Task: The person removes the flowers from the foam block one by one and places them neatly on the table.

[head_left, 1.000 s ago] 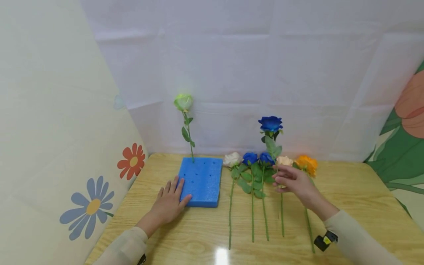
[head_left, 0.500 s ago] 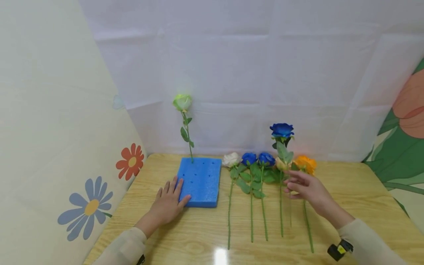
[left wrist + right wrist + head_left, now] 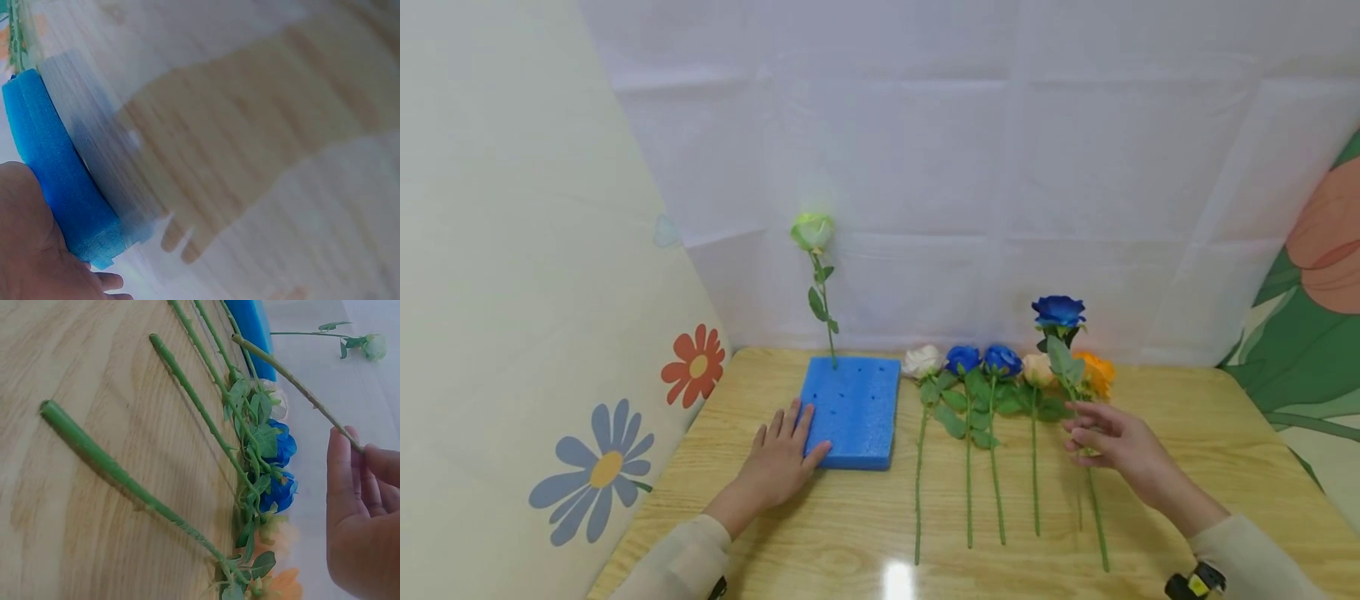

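My right hand (image 3: 1123, 454) pinches the stem of a blue rose (image 3: 1058, 311) between thumb and fingers, over the right part of the table. The rose stands upright, bloom on top; its bare lower stem (image 3: 294, 381) shows in the right wrist view. On the left, my left hand (image 3: 775, 462) rests with straight, spread fingers on the near left edge of a blue foam block (image 3: 853, 417). Small holes dot the block's top. A pale green-white rose (image 3: 812, 232) stands upright at the block's far edge, its stem in the foam.
Lying in a row on the wooden table (image 3: 850, 533) are a white rose (image 3: 922, 362), two blue roses (image 3: 1002, 361), a peach rose (image 3: 1037, 368) and an orange flower (image 3: 1097, 375), stems toward me. A white cloth backdrop (image 3: 887, 167) hangs behind the table.
My right hand has moved right and slightly nearer with the blue rose, from over the peach rose to beside the orange flower. The left hand has stayed on the foam block.
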Action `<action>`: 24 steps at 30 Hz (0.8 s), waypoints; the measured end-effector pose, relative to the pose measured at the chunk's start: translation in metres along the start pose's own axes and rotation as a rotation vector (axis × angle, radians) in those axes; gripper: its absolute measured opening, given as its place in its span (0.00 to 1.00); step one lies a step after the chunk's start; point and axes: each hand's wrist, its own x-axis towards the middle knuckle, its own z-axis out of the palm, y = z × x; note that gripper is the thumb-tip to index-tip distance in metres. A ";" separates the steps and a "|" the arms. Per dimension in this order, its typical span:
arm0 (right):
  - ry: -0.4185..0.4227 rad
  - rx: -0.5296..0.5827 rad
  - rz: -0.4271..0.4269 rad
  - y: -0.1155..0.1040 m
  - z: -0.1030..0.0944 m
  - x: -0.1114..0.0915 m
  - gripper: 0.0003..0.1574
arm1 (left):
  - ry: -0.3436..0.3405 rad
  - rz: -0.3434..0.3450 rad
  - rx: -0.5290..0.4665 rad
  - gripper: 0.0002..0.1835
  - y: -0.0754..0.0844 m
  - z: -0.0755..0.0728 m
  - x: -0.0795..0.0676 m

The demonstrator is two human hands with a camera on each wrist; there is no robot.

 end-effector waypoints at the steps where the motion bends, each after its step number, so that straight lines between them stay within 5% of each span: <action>1: 0.002 0.006 0.006 0.002 -0.001 -0.001 0.38 | -0.001 0.000 0.001 0.47 0.000 0.000 0.000; 24: 0.032 0.031 0.028 0.028 -0.040 -0.022 0.36 | 0.014 0.013 0.034 0.44 0.003 -0.004 -0.001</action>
